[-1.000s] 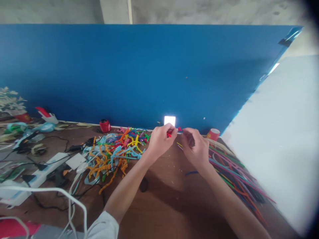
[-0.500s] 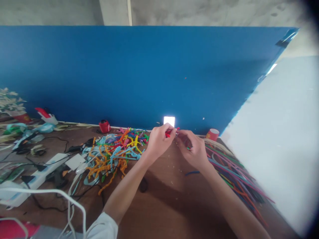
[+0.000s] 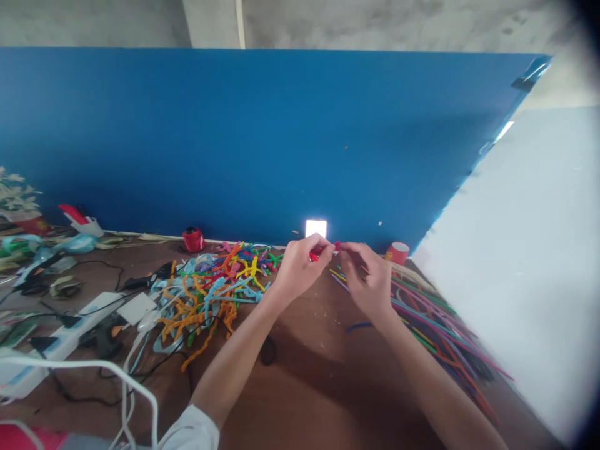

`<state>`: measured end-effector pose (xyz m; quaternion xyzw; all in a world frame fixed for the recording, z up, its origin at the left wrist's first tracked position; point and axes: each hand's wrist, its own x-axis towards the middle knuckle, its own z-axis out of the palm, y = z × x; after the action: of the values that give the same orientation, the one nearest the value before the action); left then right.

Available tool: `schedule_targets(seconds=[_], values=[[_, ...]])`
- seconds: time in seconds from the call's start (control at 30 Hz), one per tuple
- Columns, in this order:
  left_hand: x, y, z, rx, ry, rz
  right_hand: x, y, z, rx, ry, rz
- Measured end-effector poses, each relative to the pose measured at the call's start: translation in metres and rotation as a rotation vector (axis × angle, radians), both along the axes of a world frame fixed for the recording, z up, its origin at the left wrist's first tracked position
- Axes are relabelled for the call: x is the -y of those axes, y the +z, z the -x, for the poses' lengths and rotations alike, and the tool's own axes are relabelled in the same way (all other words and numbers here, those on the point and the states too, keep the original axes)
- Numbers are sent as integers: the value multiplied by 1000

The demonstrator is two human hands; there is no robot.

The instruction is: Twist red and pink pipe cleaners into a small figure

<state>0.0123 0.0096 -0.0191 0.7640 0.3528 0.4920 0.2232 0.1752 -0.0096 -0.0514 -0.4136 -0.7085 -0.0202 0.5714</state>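
Between my hands, above the far side of the table, is a small piece of red pipe cleaner (image 3: 338, 246), partly hidden by fingers. My left hand (image 3: 300, 265) is closed in a pinch on it, with a bit of red also showing under the fingers. From the other side, my right hand (image 3: 371, 278) pinches the red end between thumb and forefinger, its other fingers curled. A heap of bent, colourful pipe cleaners (image 3: 225, 281) lies left of my left hand. Straight pipe cleaners (image 3: 445, 325) lie in a loose bundle beyond my right wrist.
A bright white lamp (image 3: 315, 228) stands behind my hands, against a blue partition (image 3: 234, 144). A red-and-white cup (image 3: 397, 253) is at right, a red object (image 3: 193, 239) at back left. Power strip (image 3: 70, 344), glue gun (image 3: 103, 334) and cables crowd the left side.
My right hand has shifted slightly and turned, its fingers closing nearer the red end. The left hand keeps its pinch almost unmoved. The view has swung slightly to the right.
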Motion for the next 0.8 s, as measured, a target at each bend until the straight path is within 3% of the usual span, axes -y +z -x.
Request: schedule_targets(seconds=[0.33, 0.5, 0.67, 0.8], values=[[1, 0, 0, -55, 42, -59, 0, -7, 3, -13, 1, 29], [2, -1, 0, -158, 18, -111, 2, -5, 4, -1, 79, 56], [3, 0, 1, -130, -44, -86, 1, 1, -5, 8, 145, 80], [3, 4, 4, -84, -122, -26, -3, 8, -15, 105, 172, -4]])
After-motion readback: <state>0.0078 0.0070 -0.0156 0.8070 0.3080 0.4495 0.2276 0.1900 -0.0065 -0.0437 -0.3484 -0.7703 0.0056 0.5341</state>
